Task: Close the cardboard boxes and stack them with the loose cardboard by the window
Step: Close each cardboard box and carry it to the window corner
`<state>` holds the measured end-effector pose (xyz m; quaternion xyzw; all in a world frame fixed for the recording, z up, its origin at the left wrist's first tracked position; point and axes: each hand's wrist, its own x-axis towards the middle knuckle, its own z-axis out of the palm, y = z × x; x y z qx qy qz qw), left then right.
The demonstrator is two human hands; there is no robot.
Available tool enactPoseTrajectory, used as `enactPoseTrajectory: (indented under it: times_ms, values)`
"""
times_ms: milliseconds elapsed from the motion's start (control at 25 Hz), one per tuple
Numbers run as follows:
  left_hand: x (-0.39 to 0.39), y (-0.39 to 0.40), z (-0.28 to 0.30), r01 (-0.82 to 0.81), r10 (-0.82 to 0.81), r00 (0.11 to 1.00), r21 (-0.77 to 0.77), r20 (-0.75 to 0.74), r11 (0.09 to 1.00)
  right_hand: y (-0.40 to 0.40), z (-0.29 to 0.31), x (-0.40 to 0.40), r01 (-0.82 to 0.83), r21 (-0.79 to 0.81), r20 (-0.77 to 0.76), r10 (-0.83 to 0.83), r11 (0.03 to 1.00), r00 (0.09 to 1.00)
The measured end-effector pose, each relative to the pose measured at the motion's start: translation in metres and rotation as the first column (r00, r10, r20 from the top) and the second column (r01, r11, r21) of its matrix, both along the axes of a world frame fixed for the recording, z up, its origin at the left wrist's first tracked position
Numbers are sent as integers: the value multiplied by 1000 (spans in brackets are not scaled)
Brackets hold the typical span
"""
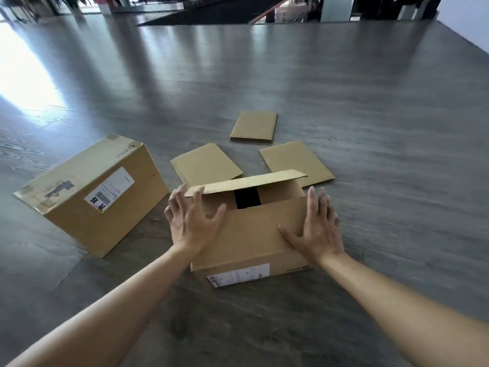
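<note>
1. Head view: the near box [248, 234] sits on the grey wood floor [370, 128] straight ahead of the person, label side facing the camera. Its near flap is folded down flat; the far flap [246, 181] stands half raised, leaving a dark gap into the interior.

2. Left hand [190, 221]: fingers [180, 193] spread and straight, laid over the box's left top edge, fingertips close under the corner of the raised flap. Nothing is gripped. Likely placed there to steady the box and catch that flap.

3. Right hand [315, 229]: fingers [312, 200] straight and together, palm flat against the right top edge, thumb lying on the folded flap. Also an open, pressing hold. The two hands bracket the box, probably so it cannot slide while the lid is pushed shut.

4. Second box [92, 192]: to the left, near the first but apart, closed, shipping label visible, and seemingly tipped with one edge off the floor.

5. Loose cardboard: three flat pieces beyond the near box, the left piece [206, 164], the right piece [295, 162], and the far piece [254, 125], spread apart and not stacked.

6. Bright glare on the floor at far left suggests the window lies that way; the window itself is not in view.

7. Judgement: closing of the near box is in hand; stacking has not begun.
</note>
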<state>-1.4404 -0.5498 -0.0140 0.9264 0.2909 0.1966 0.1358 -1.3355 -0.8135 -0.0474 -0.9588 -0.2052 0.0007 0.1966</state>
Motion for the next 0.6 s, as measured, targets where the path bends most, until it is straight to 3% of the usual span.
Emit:
enactPoseTrajectory:
  times_ms: [120,240,400,600]
  values:
    - [-17,-7,-19,132,-114,980,101,-165,986,0,4,2,6,50,94,-11,999,996]
    - [-20,-12,-31,218,-182,935,88,-306,972,8,8,9,-50,0,70,50,999,996]
    - [-21,-11,-36,222,-195,913,34,-358,975,24,6,13,-169,-157,-24,167,973,986]
    - [-21,-8,-41,221,-216,886,-37,-409,975,26,-4,11,-207,-305,-119,178,929,977]
